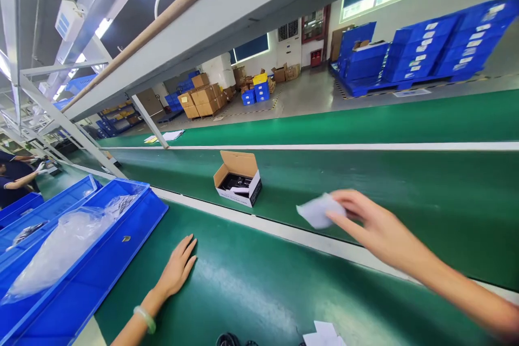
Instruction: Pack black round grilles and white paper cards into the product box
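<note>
Ahead of me, in the head view, an open carton (238, 190) sits just left of the frame's middle on the green conveyor belt (385, 184), its brown flap standing up at the back and black parts showing inside. My right hand (357, 219), right of centre, pinches a white slip (318, 211) between thumb and fingers; it is blurred, so I cannot tell whether it is paper or a thin packet. The slip hangs over the belt to the right of the carton, clear of it, with its longer side running roughly left to right and its free end towards the carton.

My left hand (178, 267), lower left of centre, is empty, fingers extended and slightly parted over the green worktop (243, 292). Its fingertips look nearer the carton than my right ones, but the white rail (292, 235) runs between. A blue bin (133, 238) of clear plastic bags (65, 243) fills the lower left; white papers (323, 335) lie at the bottom edge.
</note>
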### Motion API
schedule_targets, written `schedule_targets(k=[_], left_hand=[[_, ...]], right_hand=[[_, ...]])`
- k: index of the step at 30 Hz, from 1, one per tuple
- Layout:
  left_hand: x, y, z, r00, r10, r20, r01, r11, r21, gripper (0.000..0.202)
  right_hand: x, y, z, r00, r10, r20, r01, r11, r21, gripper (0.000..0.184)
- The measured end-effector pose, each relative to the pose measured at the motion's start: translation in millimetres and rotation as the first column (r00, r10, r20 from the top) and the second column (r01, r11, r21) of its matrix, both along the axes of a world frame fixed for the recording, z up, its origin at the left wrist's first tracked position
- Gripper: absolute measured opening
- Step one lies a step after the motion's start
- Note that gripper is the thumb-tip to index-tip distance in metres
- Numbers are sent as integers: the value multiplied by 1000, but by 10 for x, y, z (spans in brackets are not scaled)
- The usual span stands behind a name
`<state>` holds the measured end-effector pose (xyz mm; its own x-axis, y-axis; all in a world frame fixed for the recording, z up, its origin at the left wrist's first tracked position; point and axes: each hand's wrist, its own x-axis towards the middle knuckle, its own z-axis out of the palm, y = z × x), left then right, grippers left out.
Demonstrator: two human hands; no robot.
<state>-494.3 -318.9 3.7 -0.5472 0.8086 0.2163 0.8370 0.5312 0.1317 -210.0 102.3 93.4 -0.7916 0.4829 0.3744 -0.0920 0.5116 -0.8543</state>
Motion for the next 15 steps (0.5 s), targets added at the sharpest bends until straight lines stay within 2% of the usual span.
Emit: schedule_targets(k=[1, 2, 3, 5, 7, 10, 13, 15], left_hand=[[26, -62, -43, 1000, 25, 15, -25, 1000, 10, 44], [41, -90, -68, 999, 46, 29, -47, 999, 21, 44], [49, -95, -78, 997, 63, 43, -64, 997, 30, 44], [46, -70, -73, 995, 74, 71, -78, 996, 44, 43], [32, -49, -62, 993, 67, 98, -73, 996, 55, 42], [11, -59, -68, 990, 62, 129, -72, 995, 71, 41], [3, -77, -89, 988, 64, 139, -77, 993, 87, 40], [3, -75, -94, 989, 62, 138, -75, 993, 92, 40]], right_hand=[[-354, -64, 147, 991, 136, -6, -135, 989, 65, 25], [-725, -130, 278, 982, 191, 15, -191, 971, 143, 18], [-1096, -196, 382, 980, 186, 66, -196, 958, 211, 14], [-1775, -321, 486, 971, 75, 227, -154, 923, 352, 22], [-2298, -420, 455, 929, -43, 369, -126, 898, 421, 26], [-2749, -492, 246, 869, -121, 480, -117, 892, 436, 24], [-2896, -468, 5, 814, -159, 558, -145, 876, 461, 19], [-2900, -416, -105, 810, -162, 564, -177, 848, 499, 18]])
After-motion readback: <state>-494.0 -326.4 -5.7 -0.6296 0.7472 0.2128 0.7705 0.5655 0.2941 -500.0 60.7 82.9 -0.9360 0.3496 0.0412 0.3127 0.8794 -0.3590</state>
